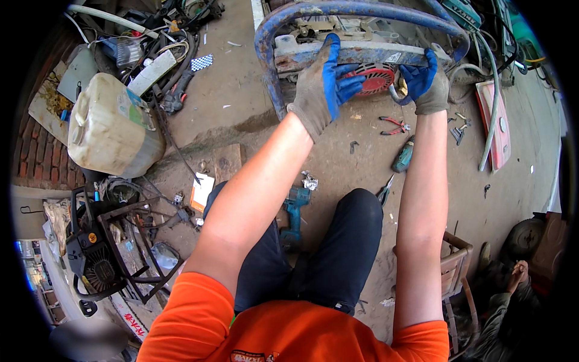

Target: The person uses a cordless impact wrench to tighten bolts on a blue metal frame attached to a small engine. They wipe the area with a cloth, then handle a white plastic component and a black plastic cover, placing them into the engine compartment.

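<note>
Both of my hands wear grey gloves with blue-coated fingers. Before me stands a machine with a worn blue tubular frame [263, 45] and a rusty grey metal bar [368, 53] across its near side. My left hand [325, 87] grips the bar left of centre, thumb over it and fingers below. At the bar's right end my right hand [428, 84] is closed, its thumb up against the bar and its fingers bent beneath; the fingertips are partly hidden. Between the hands, under the bar, shows a round red slotted cover [377, 78].
On the floor lie red-handled pliers [394, 126], a teal power tool [404, 155] and a teal cordless drill [295, 211]. A dirty plastic jerrycan [111, 123] and a chainsaw [96, 256] stand at left. A red-and-white panel [494, 127] lies right; another person's hands [517, 274] show lower right.
</note>
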The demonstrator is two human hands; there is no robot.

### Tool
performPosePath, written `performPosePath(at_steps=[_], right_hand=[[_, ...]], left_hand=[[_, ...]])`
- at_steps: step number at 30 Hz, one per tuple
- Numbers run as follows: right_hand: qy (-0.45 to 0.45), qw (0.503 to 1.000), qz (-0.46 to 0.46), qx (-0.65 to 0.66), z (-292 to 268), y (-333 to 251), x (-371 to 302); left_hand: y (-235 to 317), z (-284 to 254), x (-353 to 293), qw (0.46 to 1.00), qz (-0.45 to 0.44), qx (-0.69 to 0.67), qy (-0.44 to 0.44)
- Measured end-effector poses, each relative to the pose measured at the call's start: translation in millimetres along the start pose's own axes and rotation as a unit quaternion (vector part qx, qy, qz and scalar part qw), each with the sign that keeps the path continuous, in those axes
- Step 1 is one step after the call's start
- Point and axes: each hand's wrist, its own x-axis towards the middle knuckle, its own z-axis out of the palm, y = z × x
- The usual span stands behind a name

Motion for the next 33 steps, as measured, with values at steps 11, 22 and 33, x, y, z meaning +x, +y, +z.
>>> performPosePath(at_steps=[11, 22, 33], right_hand=[[-0.011, 1.0, 0.001, 0.01, 0.6, 5.4, -2.1], [-0.017, 0.993, -0.058, 0.099, -5.5, 92.5, -110.0], [-0.049, 0.941, 0.134, -0.306, -65.3, 241.7, -209.3]], left_hand=[[-0.7, -5.8, 3.3, 0.998, 0.02, 0.02, -0.054], [10.9, -7.2, -0.8, 0.998, -0.004, 0.055, -0.008], [22.6, -32.7, 20.6, 0.996, 0.029, 0.006, -0.082]])
